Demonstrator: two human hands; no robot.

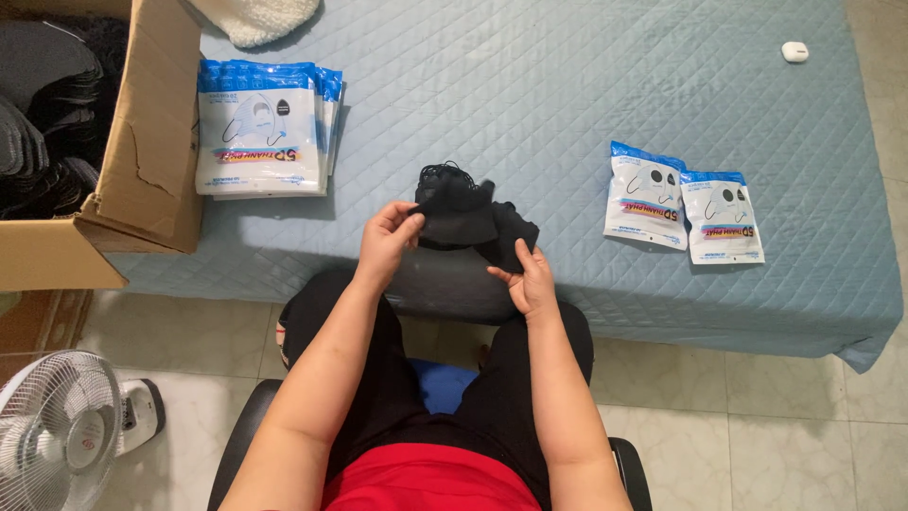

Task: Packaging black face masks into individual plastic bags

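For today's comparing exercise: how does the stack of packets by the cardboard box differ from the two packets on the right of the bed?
The stack of packets is piled several deep; the two packets lie singly, side by side. The stack's packets look larger and flatter. Both are white with blue tops.

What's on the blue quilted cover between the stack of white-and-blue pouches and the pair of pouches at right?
Head view: only the bunch of black face masks, gripped by the left hand and right hand.
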